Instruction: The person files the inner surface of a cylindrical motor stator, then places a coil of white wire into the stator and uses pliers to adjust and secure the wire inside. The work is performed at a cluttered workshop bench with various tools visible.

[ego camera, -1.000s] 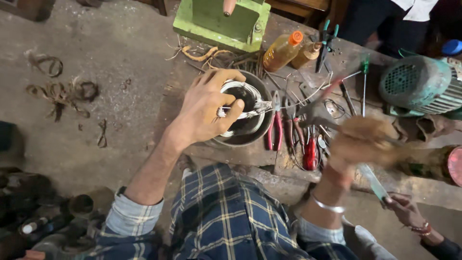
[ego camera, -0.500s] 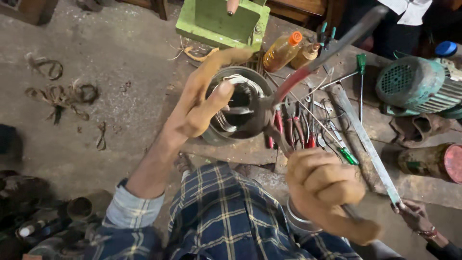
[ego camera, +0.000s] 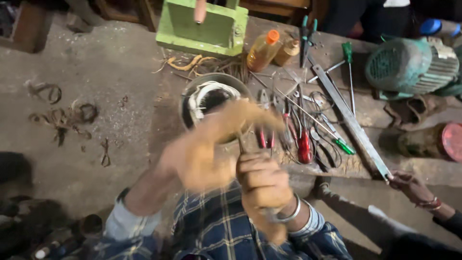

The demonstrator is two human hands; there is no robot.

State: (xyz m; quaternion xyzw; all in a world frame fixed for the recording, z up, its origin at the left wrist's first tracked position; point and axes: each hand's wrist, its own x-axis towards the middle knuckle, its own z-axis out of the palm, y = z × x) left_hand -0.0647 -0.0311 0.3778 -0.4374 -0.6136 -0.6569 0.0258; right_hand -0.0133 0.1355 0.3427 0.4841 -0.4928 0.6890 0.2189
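Dusty grey concrete floor (ego camera: pixel 96 72), scattered with scraps, beside a low worn workbench (ego camera: pixel 365 120).

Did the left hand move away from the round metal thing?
Yes. The left hand has pulled back toward the person; before, its fingers rested on the round metal casing. It is blurred now.

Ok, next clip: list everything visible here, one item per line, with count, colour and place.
Round motor housing: one, grey metal with wire windings inside, bench centre.
Green block: one, top centre.
Bottles: two, amber, one with an orange cap, right of the block.
Hand tools: a heap, red and green handles, right of the housing.
Flat metal bar: one, grey, slanting right; another person's hand holds its lower end.
Electric motor: one, teal, top right.
Left hand: blurred, in front of the housing.
Right hand: fist closed on a thin tool, metal bangle on the wrist.
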